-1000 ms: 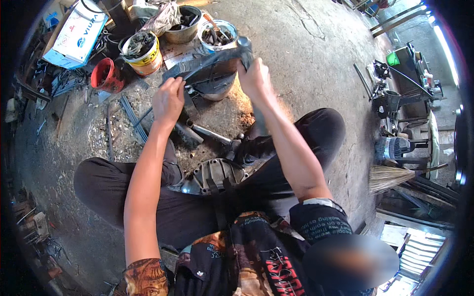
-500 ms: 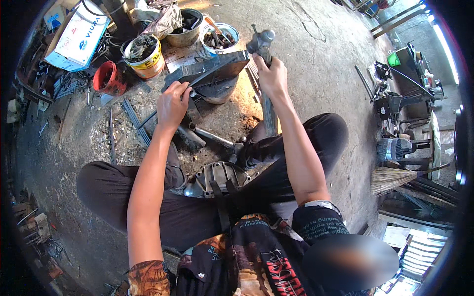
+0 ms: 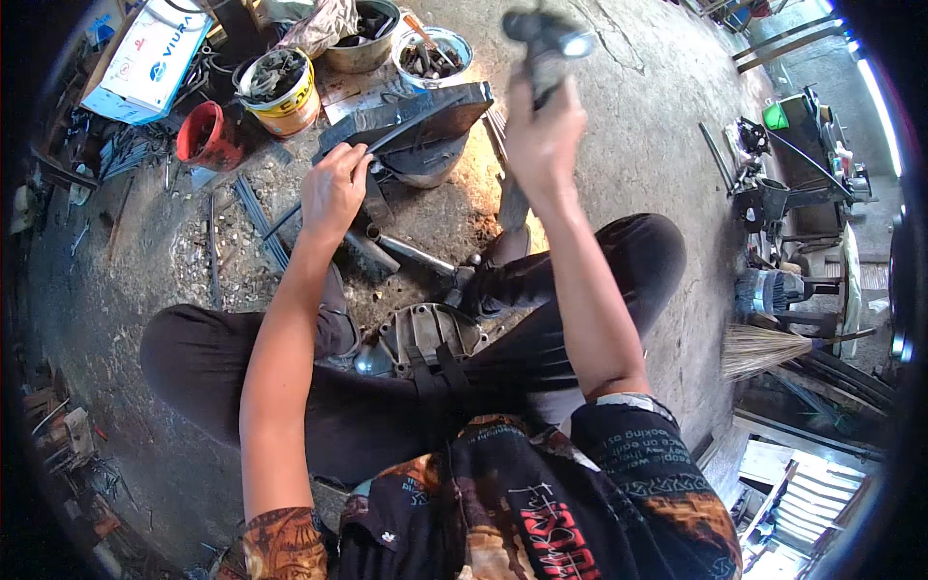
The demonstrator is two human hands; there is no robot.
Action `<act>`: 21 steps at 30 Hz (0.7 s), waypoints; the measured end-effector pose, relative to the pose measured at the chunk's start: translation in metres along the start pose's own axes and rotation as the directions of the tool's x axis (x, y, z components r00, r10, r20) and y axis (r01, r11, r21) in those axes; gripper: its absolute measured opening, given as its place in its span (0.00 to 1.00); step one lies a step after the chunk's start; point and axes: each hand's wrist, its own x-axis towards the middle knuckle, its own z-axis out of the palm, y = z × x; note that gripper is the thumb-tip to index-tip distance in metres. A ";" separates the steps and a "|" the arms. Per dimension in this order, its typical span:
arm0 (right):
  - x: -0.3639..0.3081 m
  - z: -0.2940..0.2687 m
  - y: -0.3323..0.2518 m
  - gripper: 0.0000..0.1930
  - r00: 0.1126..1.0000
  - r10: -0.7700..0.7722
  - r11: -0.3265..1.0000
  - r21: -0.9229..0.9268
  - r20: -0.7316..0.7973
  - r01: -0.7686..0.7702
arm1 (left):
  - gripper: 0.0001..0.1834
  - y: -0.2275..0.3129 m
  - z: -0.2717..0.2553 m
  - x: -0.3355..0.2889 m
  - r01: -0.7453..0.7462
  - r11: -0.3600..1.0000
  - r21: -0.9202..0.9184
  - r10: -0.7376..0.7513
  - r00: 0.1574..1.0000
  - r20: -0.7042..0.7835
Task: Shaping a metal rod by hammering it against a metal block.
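Sits with legs (image 3: 604,266) bent around a ribbed metal casting (image 3: 435,326). Pinches a thin rod (image 3: 283,221) between thumb and fingers of the left hand (image 3: 333,188), laying it slantwise along a dark steel block (image 3: 452,118) ahead, much as half a second ago. Wraps the right hand (image 3: 546,140) around a hammer (image 3: 548,41), now lifted farther out — blurred at the head, so probably mid-swing, with nothing pressing the rod from above. Faces a red bucket (image 3: 228,151) leftward and — farther off — a white bucket (image 3: 435,85) behind the block.
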 end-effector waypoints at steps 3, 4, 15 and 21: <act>-0.014 0.024 0.025 0.24 0.945 0.298 0.784 -0.599 0.134 -0.163 | 0.08 0.004 -0.003 0.000 -0.020 1.000 -0.003 0.020 1.000 0.007; -0.010 0.026 0.037 0.24 0.972 0.207 0.824 -0.555 0.106 -0.115 | 0.08 0.004 -0.004 0.004 0.000 1.000 -0.005 0.000 1.000 0.017; 0.001 0.006 0.028 0.27 0.842 0.513 0.805 -0.434 0.169 -0.404 | 0.07 0.007 -0.004 0.004 0.061 0.998 0.028 -0.062 0.997 0.035; -0.010 0.017 0.022 0.27 0.892 0.414 0.859 -0.400 0.180 -0.318 | 0.07 0.008 -0.006 0.006 0.026 0.999 0.028 -0.026 1.000 0.008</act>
